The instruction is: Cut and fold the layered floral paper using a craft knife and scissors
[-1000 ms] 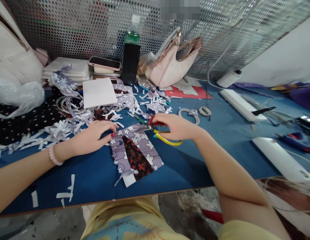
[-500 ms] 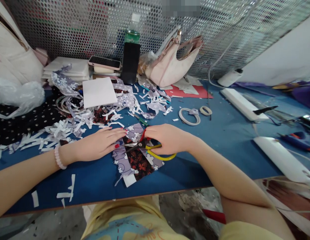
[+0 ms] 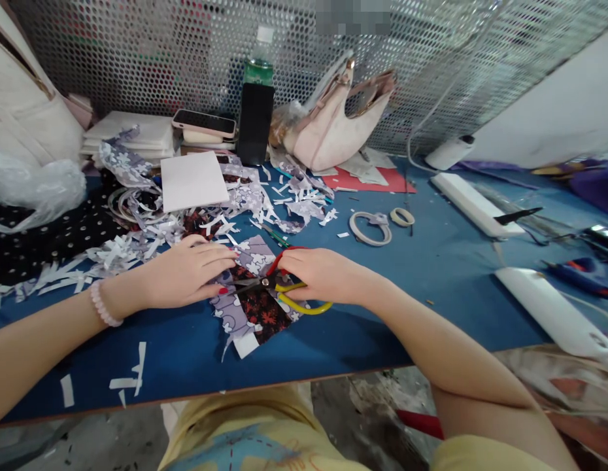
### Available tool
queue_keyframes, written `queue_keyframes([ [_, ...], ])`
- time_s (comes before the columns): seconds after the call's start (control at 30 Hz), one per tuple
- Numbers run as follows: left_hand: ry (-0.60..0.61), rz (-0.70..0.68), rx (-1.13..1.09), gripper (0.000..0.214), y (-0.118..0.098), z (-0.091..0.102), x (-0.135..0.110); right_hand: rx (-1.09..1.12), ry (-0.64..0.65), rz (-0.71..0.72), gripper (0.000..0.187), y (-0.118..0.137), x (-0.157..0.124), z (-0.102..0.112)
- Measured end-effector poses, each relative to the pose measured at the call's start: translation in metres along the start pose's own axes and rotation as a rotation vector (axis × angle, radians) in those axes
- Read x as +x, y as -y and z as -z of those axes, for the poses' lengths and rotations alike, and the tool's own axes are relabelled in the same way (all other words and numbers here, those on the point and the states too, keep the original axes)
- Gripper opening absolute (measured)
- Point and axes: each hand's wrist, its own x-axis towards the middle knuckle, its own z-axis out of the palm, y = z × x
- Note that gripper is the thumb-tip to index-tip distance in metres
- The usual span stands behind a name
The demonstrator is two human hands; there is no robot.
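My right hand [image 3: 328, 278] is closed round the handles of a pair of scissors [image 3: 265, 282], one loop red and the other yellow. Their dark blades point left across a patchwork piece of fabric [image 3: 262, 307] in lilac floral and black-and-red print, which lies on the blue table. A corner of white backing shows at its near edge. At its left edge, my left hand [image 3: 181, 271] rests with fingers stretched out and thumb apart, fingertips touching the cloth close to the blade tips. A pink bead bracelet is on that wrist.
Fabric scraps and white strips [image 3: 112, 255] are heaped beyond my left hand, with a white card [image 3: 193, 182] on them. Rolls of tape [image 3: 370, 229] and a green-handled tool [image 3: 274, 237] lie beyond the scissors. White power strips [image 3: 549, 311] stand right; a pale handbag [image 3: 328, 137] is behind.
Both hands have shifted a little left, the scissors and fabric with them. The blades now reach closer to the left thumb, and the handle loops have moved left.
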Motion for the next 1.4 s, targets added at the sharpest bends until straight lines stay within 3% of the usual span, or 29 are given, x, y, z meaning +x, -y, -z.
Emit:
queue_keyframes([
  [0.1,-0.047,0.028,-0.101,0.022,-0.007,-0.001,0.002,-0.002,0.031,-0.026,0.023,0.006,0.000,0.002],
  [0.2,-0.015,0.043,-0.261,0.013,-0.010,-0.002,0.005,-0.002,0.051,-0.035,0.023,0.011,0.000,0.002],
  [0.5,0.038,0.046,-0.462,0.017,-0.005,-0.009,0.008,-0.028,0.081,-0.064,0.022,0.025,0.005,0.002],
  [0.83,0.041,0.098,-0.531,0.021,-0.003,-0.012,0.010,-0.101,0.140,-0.091,0.030,0.039,0.013,0.006],
  [1.4,0.023,0.072,-0.489,0.025,-0.005,-0.011,0.012,-0.175,0.168,-0.036,0.031,0.043,0.027,0.012],
])
